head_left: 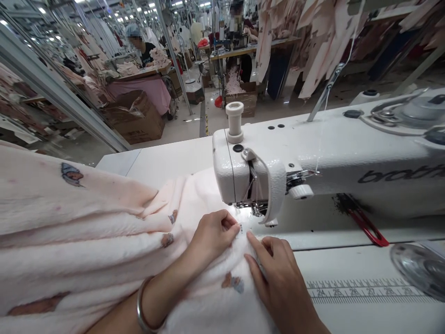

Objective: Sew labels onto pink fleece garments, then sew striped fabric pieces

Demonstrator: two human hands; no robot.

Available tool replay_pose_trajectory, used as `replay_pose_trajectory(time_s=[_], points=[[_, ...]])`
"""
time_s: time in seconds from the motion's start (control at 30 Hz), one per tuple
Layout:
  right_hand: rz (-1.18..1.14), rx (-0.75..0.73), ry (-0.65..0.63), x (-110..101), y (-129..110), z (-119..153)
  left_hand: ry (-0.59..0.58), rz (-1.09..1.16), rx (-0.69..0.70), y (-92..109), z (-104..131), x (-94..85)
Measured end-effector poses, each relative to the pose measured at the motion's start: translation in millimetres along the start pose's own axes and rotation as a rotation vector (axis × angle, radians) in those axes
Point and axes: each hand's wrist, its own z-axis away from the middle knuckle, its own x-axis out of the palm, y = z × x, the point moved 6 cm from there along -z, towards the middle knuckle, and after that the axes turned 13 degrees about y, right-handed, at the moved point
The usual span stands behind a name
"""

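Observation:
Pale pink plush fabric (205, 195) with printed bears spreads under the head of a white sewing machine (250, 171). My left hand (215, 236), a silver bangle on its wrist, pinches the fabric just in front of the presser foot (256, 211). Near those fingertips a small white tag with dark marks (241, 228) shows. On the right, my right hand (281, 273) rests on the cloth, index finger and thumb stretched forward, other fingers curled. A narrow grey thing (260, 268) shows between its thumb and fingers; its kind is unclear.
Red-handled tweezers or snips (370, 227) lie under the machine arm. A printed ruler scale (365, 291) runs along the table's front, beside a blurred metal disc (419, 269). Beyond stand cardboard boxes (135, 116), hanging pink garments (323, 46) and a co-worker (144, 51).

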Motion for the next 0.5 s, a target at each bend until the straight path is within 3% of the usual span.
replay_pose_trajectory(time_s=[0.2, 0.3, 0.4, 0.5], points=[[0.016, -0.013, 0.030, -1.8, -0.9, -0.2, 0.018, -0.067, 0.057, 1.3, -1.0, 2.5], [0.025, -0.023, 0.049, -2.7, -2.1, -1.8, 0.046, -0.128, 0.133, 4.2, 4.5, -8.1], [0.027, -0.040, 0.064, -3.7, -3.3, -2.8, 0.047, -0.288, 0.390, 14.9, 20.7, -22.5], [0.009, -0.045, 0.085, -4.8, -3.3, -2.0, -0.061, -0.406, 0.714, 23.6, 45.3, -23.8]])
